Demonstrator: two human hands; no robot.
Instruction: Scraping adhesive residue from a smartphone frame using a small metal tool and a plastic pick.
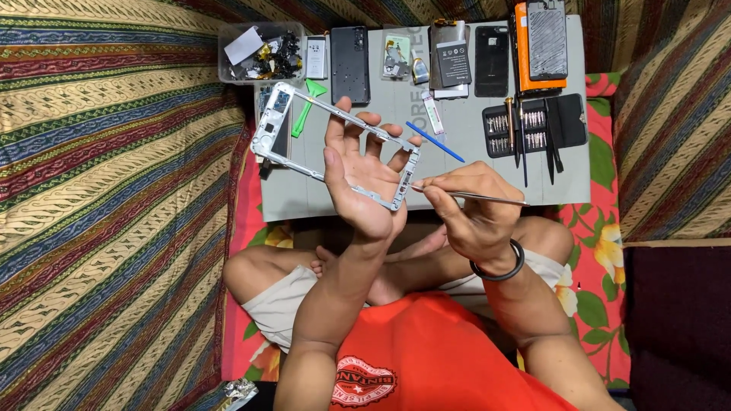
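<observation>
My left hand [358, 171] holds a white phone middle frame [276, 122] up over the grey work mat [457, 171], fingers poking through its open centre. The frame runs diagonally from upper left to its lower corner near my palm. My right hand [472, 209] grips thin metal tweezers [487, 199] whose tip touches the frame's lower right edge by my left fingertips. A black band circles my right wrist.
On the mat lie a blue spudger [435, 142], green pry tool [307, 106], black screwdriver bit set [533, 125], several phone backs and a battery [453, 62]. A clear parts box [259, 52] sits at the back left, an orange-cased phone [542, 42] back right. Striped cloth surrounds.
</observation>
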